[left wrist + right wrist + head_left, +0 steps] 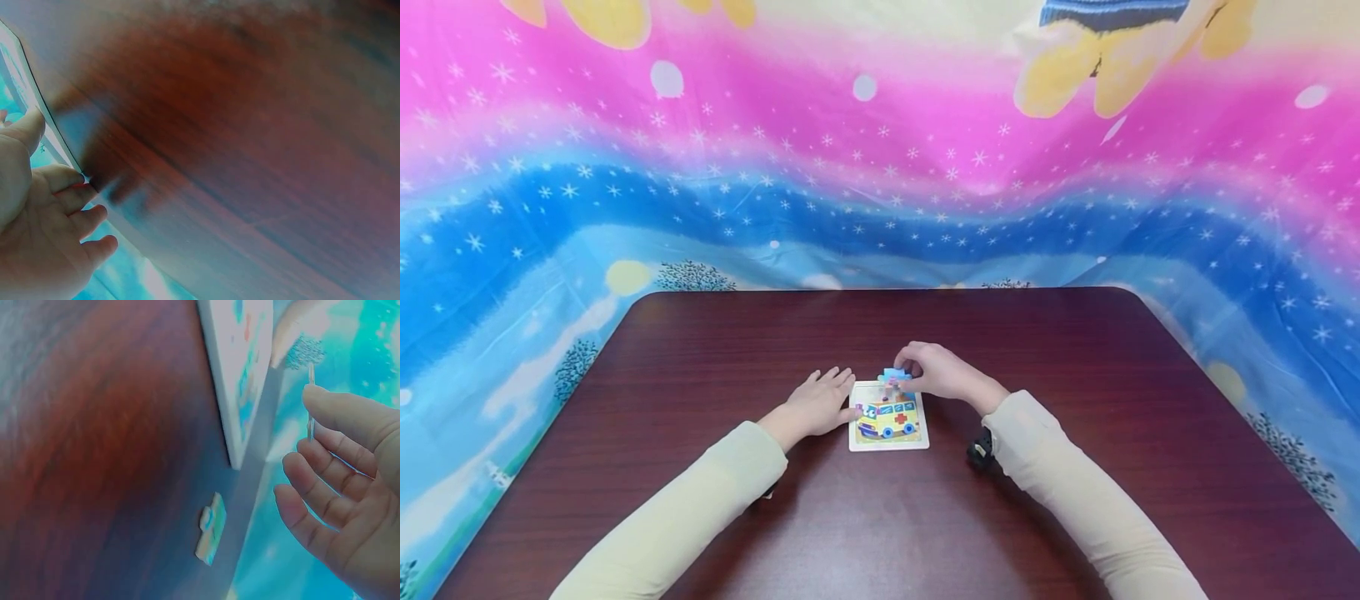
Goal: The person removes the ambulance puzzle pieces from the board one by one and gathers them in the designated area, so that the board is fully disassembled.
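A square jigsaw puzzle board (889,446) with a pale frame and a yellow ambulance picture lies on the table. My right hand (936,372) is over its far right corner and pinches a light blue puzzle piece (892,374) between thumb and index finger. In the right wrist view that thin piece (311,428) shows edge-on, the other fingers loosely bent behind it. My left hand (820,402) lies at the board's left side, fingers extended and spread, thumb at the frame's edge. A second puzzle piece (214,530) lies on the table beside the board.
The dark brown wooden table (737,350) extends around the board on every side. Behind it hangs a pink and blue printed cloth (880,167). A black device (980,450) is strapped at my right wrist.
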A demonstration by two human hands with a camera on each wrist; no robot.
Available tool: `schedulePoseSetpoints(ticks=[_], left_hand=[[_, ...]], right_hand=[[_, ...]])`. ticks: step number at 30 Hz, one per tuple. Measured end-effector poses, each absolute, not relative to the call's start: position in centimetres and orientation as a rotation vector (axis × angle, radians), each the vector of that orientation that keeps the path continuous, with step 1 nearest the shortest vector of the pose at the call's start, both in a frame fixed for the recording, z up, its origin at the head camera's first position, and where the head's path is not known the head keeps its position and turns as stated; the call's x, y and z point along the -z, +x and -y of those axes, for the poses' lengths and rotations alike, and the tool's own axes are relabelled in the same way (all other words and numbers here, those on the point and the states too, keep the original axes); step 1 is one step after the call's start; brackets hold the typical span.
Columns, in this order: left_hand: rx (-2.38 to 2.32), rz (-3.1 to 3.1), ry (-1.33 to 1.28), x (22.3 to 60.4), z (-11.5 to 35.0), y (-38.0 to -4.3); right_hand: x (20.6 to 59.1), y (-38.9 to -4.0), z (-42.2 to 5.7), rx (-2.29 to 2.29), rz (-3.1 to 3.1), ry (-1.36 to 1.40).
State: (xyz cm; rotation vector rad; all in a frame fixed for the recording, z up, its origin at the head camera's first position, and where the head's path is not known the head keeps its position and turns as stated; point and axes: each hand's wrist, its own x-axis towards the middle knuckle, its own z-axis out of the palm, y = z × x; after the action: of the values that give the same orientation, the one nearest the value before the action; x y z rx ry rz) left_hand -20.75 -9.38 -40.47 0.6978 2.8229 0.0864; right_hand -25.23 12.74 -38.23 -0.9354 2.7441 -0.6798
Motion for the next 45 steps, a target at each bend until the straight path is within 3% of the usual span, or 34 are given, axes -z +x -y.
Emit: schedulePoseSetpoints(ticks=[32,45], left_hand=[[-0.043,-2.911,0.777,40.7,9.3,-19.7],[-0.032,-2.893,0.772,40.6,9.1,-19.8]], right_hand=[[39.3,-26.0,-21.7,0.741,-2.832,-0.713],[39.8,-25.8,-23.1,0.697,-2.807,-0.683]])
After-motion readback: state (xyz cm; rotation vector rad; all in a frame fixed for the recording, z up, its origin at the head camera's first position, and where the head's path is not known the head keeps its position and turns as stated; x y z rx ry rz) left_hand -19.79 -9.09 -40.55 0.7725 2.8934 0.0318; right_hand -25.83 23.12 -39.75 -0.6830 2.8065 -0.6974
